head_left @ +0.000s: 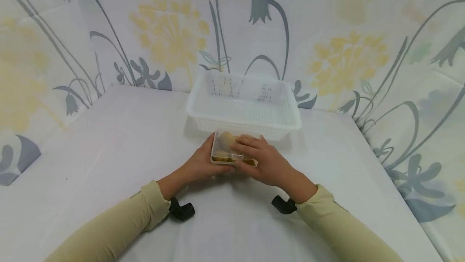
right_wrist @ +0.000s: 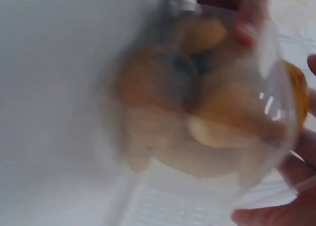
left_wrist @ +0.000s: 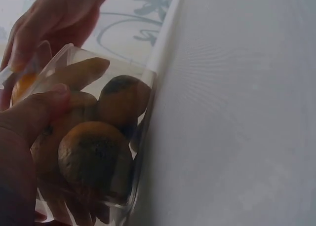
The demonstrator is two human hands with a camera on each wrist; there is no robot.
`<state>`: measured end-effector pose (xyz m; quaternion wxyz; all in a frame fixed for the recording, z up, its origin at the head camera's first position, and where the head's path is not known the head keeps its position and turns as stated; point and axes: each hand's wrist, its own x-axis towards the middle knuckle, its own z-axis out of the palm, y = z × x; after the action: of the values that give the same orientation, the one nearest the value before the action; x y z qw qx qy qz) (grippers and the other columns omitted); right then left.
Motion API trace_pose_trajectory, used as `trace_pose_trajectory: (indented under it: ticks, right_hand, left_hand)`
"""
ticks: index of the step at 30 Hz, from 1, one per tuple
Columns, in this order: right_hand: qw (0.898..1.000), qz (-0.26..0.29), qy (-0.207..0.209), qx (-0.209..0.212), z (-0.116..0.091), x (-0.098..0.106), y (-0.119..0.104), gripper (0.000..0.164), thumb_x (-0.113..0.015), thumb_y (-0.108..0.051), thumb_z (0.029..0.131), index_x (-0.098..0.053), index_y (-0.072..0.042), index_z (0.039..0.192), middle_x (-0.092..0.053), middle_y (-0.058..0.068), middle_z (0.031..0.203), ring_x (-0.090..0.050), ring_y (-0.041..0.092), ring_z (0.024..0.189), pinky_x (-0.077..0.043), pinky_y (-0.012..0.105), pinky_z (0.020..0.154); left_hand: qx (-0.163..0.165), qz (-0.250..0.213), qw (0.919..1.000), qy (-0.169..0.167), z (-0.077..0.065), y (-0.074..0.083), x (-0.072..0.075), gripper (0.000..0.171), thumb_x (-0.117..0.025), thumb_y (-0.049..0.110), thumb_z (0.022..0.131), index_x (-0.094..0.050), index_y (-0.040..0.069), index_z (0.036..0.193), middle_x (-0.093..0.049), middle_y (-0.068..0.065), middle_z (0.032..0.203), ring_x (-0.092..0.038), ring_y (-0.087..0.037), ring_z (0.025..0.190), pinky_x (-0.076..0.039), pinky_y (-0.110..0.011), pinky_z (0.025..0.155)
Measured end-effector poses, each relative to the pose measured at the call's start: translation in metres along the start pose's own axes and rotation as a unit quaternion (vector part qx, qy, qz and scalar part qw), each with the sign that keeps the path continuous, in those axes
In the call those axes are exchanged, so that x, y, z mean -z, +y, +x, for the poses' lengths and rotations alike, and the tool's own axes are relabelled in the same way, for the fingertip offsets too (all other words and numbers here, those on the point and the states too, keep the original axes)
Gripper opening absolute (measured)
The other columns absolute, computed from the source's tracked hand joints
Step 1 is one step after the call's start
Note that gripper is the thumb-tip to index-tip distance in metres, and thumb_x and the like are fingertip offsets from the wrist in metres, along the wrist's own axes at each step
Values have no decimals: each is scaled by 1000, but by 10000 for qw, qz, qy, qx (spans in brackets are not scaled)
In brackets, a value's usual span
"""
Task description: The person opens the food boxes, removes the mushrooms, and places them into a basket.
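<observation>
A clear plastic box holding several rounded orange-brown fruits is between both hands above the table, just in front of a white basket. My left hand grips the box's left side, its thumb lying along the clear wall in the left wrist view. The right hand has its fingers spread fairly straight over the box's right side and top, its thumb low at the front. In the right wrist view the box is blurred, and an orange piece shows near that hand's fingers.
Behind the box stands a white perforated plastic basket on the white-covered table. A flower-patterned cloth rises at the back and sides. Black curved pieces sit at both wrists, by the beige sleeves.
</observation>
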<state>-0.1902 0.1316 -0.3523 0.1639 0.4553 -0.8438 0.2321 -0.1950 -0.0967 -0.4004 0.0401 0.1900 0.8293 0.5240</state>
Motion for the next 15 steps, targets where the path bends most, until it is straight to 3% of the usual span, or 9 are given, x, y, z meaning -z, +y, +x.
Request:
trace_pose_trajectory:
  ticks: [5, 11, 15]
  right_hand:
    - [9963, 318, -704, -370, 9, 18, 1, 41, -67, -27, 91, -61, -16, 131, -58, 6, 137, -57, 24, 124, -50, 43, 96]
    - [9850, 668, -1177, -1073, 23, 35, 6, 40, -60, -34, 95, -58, -23, 134, -60, -2, 136, -60, 19, 119, -47, 44, 102]
    - [9767, 809, -1302, -1505, 35, 45, 14, 37, -57, -39, 96, -60, -28, 132, -62, -4, 132, -56, 20, 126, -46, 47, 104]
  left_hand:
    - [29, -33, 9999, -167, -1, -2, 1, 102, -88, 38, 67, -23, 30, 146, -48, 6, 130, -52, -17, 115, -43, -42, 100]
    - [205, 21, 9987, -469, 1, -3, 9, 112, -87, 42, 67, -15, 30, 151, -40, 5, 143, -46, -20, 128, -39, -47, 109]
    - [420, -66, 9970, -653, 2, -2, 17, 117, -86, 44, 67, -11, 25, 154, -32, 4, 152, -34, -24, 142, -31, -50, 115]
